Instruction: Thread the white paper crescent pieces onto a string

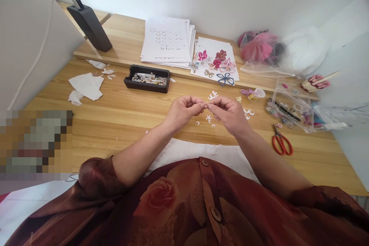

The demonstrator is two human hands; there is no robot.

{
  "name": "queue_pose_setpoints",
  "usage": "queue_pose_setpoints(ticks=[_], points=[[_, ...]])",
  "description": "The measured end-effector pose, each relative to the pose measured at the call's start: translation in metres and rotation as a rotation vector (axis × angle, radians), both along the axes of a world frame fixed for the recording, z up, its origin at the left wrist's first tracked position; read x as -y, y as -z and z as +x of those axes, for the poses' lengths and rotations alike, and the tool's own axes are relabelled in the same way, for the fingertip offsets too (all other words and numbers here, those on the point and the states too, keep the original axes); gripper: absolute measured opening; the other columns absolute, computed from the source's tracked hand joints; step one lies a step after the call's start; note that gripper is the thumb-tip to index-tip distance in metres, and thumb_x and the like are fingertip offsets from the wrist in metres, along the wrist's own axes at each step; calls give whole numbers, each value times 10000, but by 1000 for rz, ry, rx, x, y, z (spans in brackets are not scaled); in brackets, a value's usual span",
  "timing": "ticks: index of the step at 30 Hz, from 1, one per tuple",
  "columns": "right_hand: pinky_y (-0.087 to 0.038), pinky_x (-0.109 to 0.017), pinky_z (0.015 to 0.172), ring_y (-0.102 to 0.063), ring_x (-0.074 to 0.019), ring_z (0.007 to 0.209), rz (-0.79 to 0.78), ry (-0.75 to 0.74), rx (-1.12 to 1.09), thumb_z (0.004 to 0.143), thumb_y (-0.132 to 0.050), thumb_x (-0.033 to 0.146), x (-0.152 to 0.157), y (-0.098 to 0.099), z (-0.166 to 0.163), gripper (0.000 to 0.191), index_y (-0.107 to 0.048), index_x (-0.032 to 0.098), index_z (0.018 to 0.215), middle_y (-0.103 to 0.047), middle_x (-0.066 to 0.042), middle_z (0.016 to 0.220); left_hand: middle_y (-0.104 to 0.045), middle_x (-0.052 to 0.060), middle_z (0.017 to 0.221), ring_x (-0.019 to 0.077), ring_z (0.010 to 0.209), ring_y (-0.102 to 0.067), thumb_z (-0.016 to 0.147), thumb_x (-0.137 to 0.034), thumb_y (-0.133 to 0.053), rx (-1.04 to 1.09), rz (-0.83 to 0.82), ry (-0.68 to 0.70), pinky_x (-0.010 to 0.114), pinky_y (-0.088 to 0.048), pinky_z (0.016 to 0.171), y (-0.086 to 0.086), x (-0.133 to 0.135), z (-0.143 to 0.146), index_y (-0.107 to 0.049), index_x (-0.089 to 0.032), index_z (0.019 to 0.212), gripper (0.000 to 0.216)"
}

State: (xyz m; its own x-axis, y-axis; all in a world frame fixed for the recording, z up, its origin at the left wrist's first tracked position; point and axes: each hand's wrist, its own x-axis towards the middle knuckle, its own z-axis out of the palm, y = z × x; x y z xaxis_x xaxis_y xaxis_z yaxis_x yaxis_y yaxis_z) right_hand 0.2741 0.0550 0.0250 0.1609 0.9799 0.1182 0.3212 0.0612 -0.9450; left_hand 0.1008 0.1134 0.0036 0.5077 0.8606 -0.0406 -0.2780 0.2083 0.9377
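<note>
My left grip (183,112) and right grip (232,114) meet, fingertips pinched on a tiny piece (205,105), mostly hidden between them, above the table (121,121). White crescents (213,95) lie scattered near both; red-handled scissors (278,134) rest farther right.

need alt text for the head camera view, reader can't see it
A person's left hand and right hand meet at the fingertips, apparently pinching a tiny piece too small to identify, above a wooden desk. White crescents lie nearby, with red-handled scissors to the right and craft flowers behind.
</note>
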Motion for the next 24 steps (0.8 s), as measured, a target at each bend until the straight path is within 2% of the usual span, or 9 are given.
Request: queue_pose_setpoints(ticks=[2, 5, 8, 12, 18, 22, 24], points=[[-333, -263, 480, -446, -95, 504, 53, 37, 107, 869, -747, 352, 7, 2, -5, 176, -731, 194, 794, -588, 35, 592, -725, 37, 739, 104, 654, -586, 695, -412, -901, -12, -15, -43, 265, -479, 663, 1, 0, 1, -725, -151, 774, 325], [-406, -281, 547, -504, -110, 555, 270, 73, 407, 912, -707, 243, 15, 1, -10, 88, -753, 202, 849, -652, 10, 676, -726, 29, 731, 97, 646, -580, 686, -380, -886, -24, -15, -85, 254, -460, 647, 2, 0, 1, -713, -150, 767, 298], [-462, -293, 609, -573, -134, 622, 468, 45, 638, 943, -660, 153, 18, -1, -12, 122, -747, 215, 885, -696, -8, 741, -722, 19, 712, 97, 636, -586, 689, -362, -862, -33, 17, -105, 251, -462, 646, 2, 0, 2, -706, -155, 757, 268], [-513, -315, 682, -645, -175, 717, 581, -6, 810, 978, -620, 128, 19, -2, -12, 154, -735, 225, 946, -731, -35, 803, -731, 21, 721, 110, 655, -619, 697, -343, -829, -74, 69, -119, 254, -488, 658, 0, 1, 3, -703, -160, 753, 229], [-523, -350, 731, -659, -213, 785, 583, -66, 909, 1004, -598, 162, 16, -11, -8, 156, -712, 208, 907, -721, -63, 821, -718, 9, 709, 97, 617, -580, 717, -296, -786, -165, 184, -102, 231, -440, 595, 3, 1, 3, -706, -161, 748, 159], [-503, -327, 706, -648, -184, 771, 507, -98, 802, 983, -615, 161, 9, -25, -2, 152, -706, 223, 878, -724, -40, 835, -700, 5, 695, 88, 599, -557, 720, -305, -800, -161, 175, -17, 230, -421, 581, 2, 1, 3, -698, -157, 738, 181], [-478, -311, 657, -620, -162, 714, 413, -91, 690, 948, -653, 168, 4, -30, 1, 130, -711, 227, 848, -722, -21, 810, -710, 14, 715, 95, 629, -584, 721, -309, -811, -137, 150, 24, 235, -444, 611, 0, 1, 2, -702, -153, 746, 192]])
